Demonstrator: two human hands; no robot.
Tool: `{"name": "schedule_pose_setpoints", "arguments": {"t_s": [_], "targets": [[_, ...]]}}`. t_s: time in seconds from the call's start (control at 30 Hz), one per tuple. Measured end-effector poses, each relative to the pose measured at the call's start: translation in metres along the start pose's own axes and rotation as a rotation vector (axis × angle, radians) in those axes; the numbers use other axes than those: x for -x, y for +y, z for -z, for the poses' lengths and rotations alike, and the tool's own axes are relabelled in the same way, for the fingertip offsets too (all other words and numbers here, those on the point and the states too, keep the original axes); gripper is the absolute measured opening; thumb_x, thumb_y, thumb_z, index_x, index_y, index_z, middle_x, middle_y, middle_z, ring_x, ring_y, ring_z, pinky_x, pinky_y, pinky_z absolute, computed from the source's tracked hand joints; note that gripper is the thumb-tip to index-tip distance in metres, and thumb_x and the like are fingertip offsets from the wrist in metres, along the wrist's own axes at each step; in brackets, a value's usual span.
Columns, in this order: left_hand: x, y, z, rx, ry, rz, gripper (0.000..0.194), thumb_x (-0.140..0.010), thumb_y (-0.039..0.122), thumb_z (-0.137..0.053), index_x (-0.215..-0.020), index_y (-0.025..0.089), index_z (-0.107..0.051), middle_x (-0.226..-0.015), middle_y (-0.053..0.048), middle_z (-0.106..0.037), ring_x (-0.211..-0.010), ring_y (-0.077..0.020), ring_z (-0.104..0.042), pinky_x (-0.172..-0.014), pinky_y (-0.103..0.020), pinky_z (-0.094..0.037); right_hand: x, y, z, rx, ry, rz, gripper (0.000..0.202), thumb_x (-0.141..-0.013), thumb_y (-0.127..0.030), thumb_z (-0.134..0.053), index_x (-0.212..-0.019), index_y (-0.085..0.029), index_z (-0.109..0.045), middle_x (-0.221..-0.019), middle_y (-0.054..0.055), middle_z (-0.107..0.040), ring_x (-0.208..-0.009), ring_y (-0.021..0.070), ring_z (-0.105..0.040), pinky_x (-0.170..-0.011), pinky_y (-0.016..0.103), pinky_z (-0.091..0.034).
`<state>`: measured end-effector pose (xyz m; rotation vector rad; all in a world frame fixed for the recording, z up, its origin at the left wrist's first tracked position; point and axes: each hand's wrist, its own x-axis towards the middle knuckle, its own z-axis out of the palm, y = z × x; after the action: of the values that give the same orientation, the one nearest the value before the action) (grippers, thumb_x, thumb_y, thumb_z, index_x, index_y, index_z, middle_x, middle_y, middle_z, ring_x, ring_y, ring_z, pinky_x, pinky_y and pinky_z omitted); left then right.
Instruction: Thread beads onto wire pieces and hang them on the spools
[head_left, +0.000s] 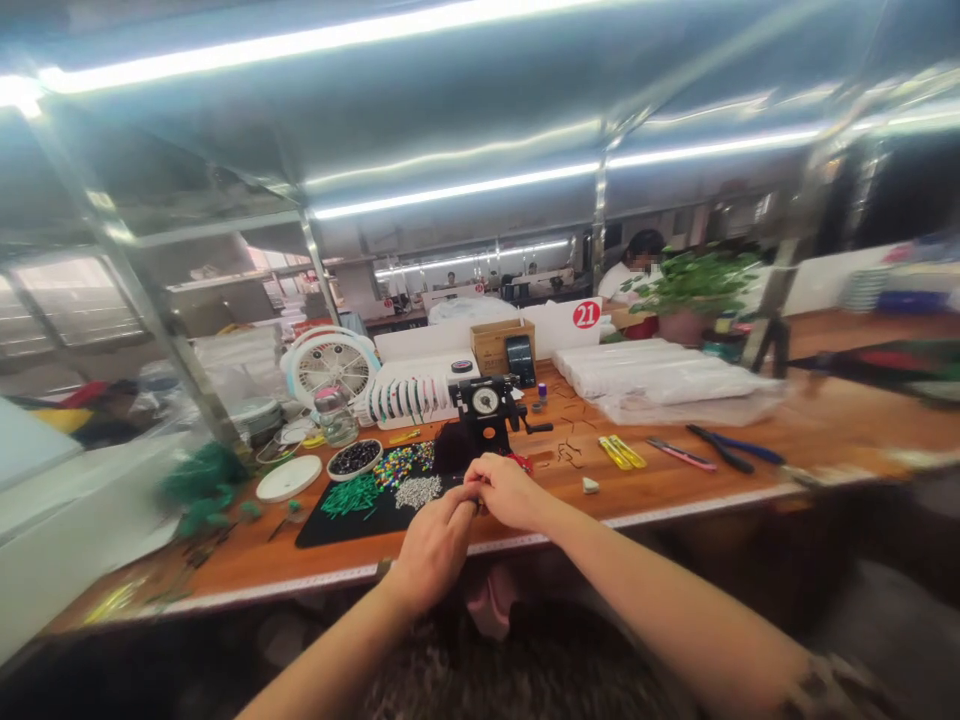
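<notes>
My left hand (441, 540) and my right hand (506, 492) meet above the table's front edge, fingers closed and fingertips together. What they pinch, if anything, is too small to make out. Just behind them stands a black hand-cranked device (484, 405) with a round dial and a crank on its right. Left of my hands a black mat (322, 530) carries green tube-like pieces (352, 494), silvery beads (418, 491) and multicoloured beads (394, 466). A round dish of black beads (355, 459) sits at the mat's back left corner.
On the right lie yellow packets (622, 452), a pink-handled tool (681, 455), pliers (720, 448) and plastic-wrapped bundles (660, 375). A white lid (289, 479), a glass jar (337, 420) and a fan (331, 370) are at left. A metal post (169, 350) rises there. A person (634, 268) sits beyond the partition.
</notes>
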<state>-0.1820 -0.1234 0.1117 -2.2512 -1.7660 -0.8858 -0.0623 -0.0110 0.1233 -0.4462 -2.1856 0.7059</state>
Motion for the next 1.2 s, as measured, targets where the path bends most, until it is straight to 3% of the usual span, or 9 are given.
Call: {"name": "schedule_pose_setpoints", "arguments": {"t_s": [0.2, 0.37, 0.47, 0.57, 0.67, 0.83, 1.0, 1.07, 1.2], "targets": [[-0.008, 0.010, 0.005, 0.693, 0.156, 0.632, 0.016, -0.076, 0.030, -0.055, -0.067, 0.018, -0.055, -0.058, 0.000, -0.053, -0.055, -0.0138, -0.049, -0.053, -0.025, -0.040, 0.032, -0.010, -0.001, 0.068, 0.243, -0.037, 0.011, -0.079, -0.028, -0.065, -0.075, -0.017, -0.064, -0.078, 0.004, -0.056, -0.074, 0.0172, -0.056, -0.069, 0.029, -0.044], [-0.009, 0.013, 0.004, 0.803, 0.131, 0.698, 0.019, -0.074, 0.035, -0.053, -0.068, 0.017, -0.052, -0.046, 0.007, -0.043, -0.038, -0.0081, -0.033, -0.042, -0.021, -0.030, 0.054, -0.020, -0.018, 0.013, 0.072, -0.118, 0.019, -0.080, -0.019, -0.062, -0.061, -0.017, -0.062, -0.063, 0.000, -0.053, -0.058, 0.0133, -0.053, -0.054, 0.024, -0.041], [-0.010, 0.014, 0.010, 0.778, 0.134, 0.657, 0.016, -0.070, 0.032, -0.059, -0.065, 0.017, -0.056, -0.055, 0.002, -0.053, -0.049, -0.0115, -0.045, -0.050, -0.023, -0.036, 0.056, -0.022, -0.016, 0.173, 0.177, 0.121, 0.020, -0.085, -0.011, -0.049, -0.072, -0.016, -0.063, -0.078, 0.006, -0.056, -0.078, 0.0191, -0.054, -0.069, 0.030, -0.046], [-0.009, 0.014, 0.016, 0.550, 0.104, 0.465, 0.009, -0.074, 0.025, -0.057, -0.070, 0.018, -0.061, -0.071, -0.002, -0.061, -0.070, -0.0172, -0.055, -0.067, -0.028, -0.044, 0.047, -0.020, -0.006, 0.221, 0.132, 0.321, 0.025, -0.087, -0.007, -0.040, -0.084, -0.017, -0.062, -0.097, 0.010, -0.055, -0.094, 0.0212, -0.052, -0.082, 0.034, -0.045], [-0.006, 0.011, 0.016, 0.216, 0.072, 0.191, 0.018, -0.085, 0.018, -0.044, -0.084, 0.020, -0.062, -0.087, -0.005, -0.061, -0.082, -0.0178, -0.057, -0.075, -0.031, -0.046, 0.028, -0.017, 0.004, 0.134, 0.026, 0.231, 0.024, -0.086, -0.006, -0.039, -0.084, -0.016, -0.060, -0.090, 0.007, -0.052, -0.080, 0.0166, -0.053, -0.075, 0.029, -0.046], [-0.003, -0.002, 0.006, -0.192, 0.054, -0.043, 0.022, -0.087, 0.012, -0.040, -0.093, 0.018, -0.060, -0.104, -0.010, -0.058, -0.092, -0.0197, -0.057, -0.080, -0.032, -0.048, -0.005, -0.007, 0.007, -0.014, -0.079, -0.003, 0.018, -0.080, -0.005, -0.050, -0.073, -0.016, -0.062, -0.075, 0.002, -0.055, -0.069, 0.0131, -0.054, -0.066, 0.024, -0.043], [-0.007, -0.003, 0.007, -0.102, -0.012, -0.112, 0.024, -0.087, 0.012, -0.041, -0.099, 0.019, -0.060, -0.112, -0.010, -0.059, -0.096, -0.0204, -0.057, -0.084, -0.034, -0.044, -0.014, 0.003, 0.006, -0.064, -0.140, -0.040, 0.016, -0.073, -0.007, -0.058, -0.063, -0.016, -0.065, -0.059, -0.003, -0.058, -0.054, 0.0100, -0.054, -0.052, 0.020, -0.040], [-0.009, 0.001, 0.007, 0.138, 0.036, 0.032, 0.018, -0.084, 0.014, -0.045, -0.087, 0.019, -0.062, -0.102, -0.008, -0.062, -0.089, -0.0191, -0.056, -0.081, -0.032, -0.042, -0.008, 0.003, 0.007, -0.059, -0.079, -0.051, 0.015, -0.076, -0.009, -0.057, -0.067, -0.016, -0.066, -0.067, 0.000, -0.060, -0.062, 0.0119, -0.057, -0.059, 0.022, -0.043], [-0.012, 0.007, 0.006, 0.758, 0.208, 0.580, 0.011, -0.074, 0.025, -0.059, -0.066, 0.018, -0.057, -0.062, 0.000, -0.053, -0.058, -0.0128, -0.047, -0.055, -0.024, -0.037, 0.017, -0.009, 0.008, -0.014, 0.168, -0.069, 0.014, -0.082, -0.026, -0.059, -0.076, -0.016, -0.067, -0.083, 0.005, -0.058, -0.076, 0.0157, -0.056, -0.070, 0.027, -0.042]]}}
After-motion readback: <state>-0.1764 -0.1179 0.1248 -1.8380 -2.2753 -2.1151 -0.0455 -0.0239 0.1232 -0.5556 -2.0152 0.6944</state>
